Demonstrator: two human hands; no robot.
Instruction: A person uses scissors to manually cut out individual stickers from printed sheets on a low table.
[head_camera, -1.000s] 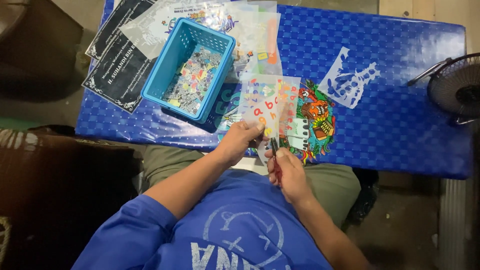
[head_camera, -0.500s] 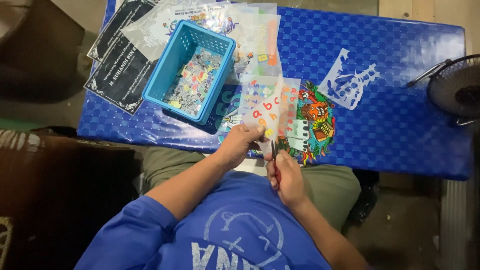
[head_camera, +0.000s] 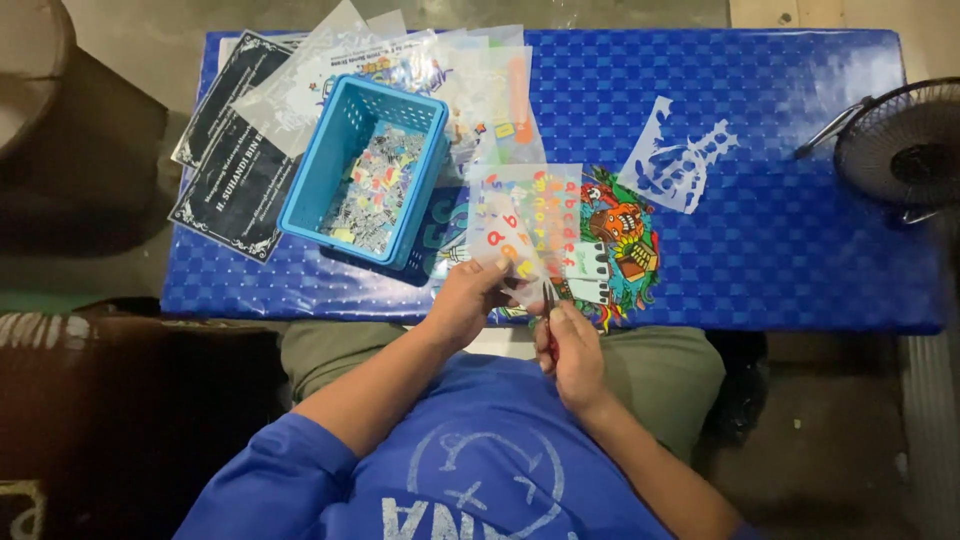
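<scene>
Our left hand (head_camera: 468, 300) pinches the near edge of a clear sticker sheet (head_camera: 525, 225) printed with orange and red letters, thumb on top and the other fingers tucked beneath, so the sheet stands out flat and taut ahead of the fingertips rather than sagging onto the blue table (head_camera: 780, 200). Our right hand (head_camera: 572, 350) is closed around a pair of small scissors (head_camera: 548, 312) with red handles; the fingers are curled tight through them, and the blades point up toward the sheet's near edge, just beside the left thumb. We cannot tell whether the blades are parted or together. Holding the sheet close to the cutting hand likely keeps the thin film steady. Beyond the fingertips, under the sheet, lies a colourful cartoon sticker (head_camera: 620, 245), and further out a white cut-out shape (head_camera: 680, 165). To the left of the left fingers sits a blue plastic basket (head_camera: 330, 190) holding small cut pieces, near enough to drop bits in. Loose clear sheets (head_camera: 480, 85) and black printed cards (head_camera: 235, 170) lie past it, and a small fan (head_camera: 900, 145) stands far right.
</scene>
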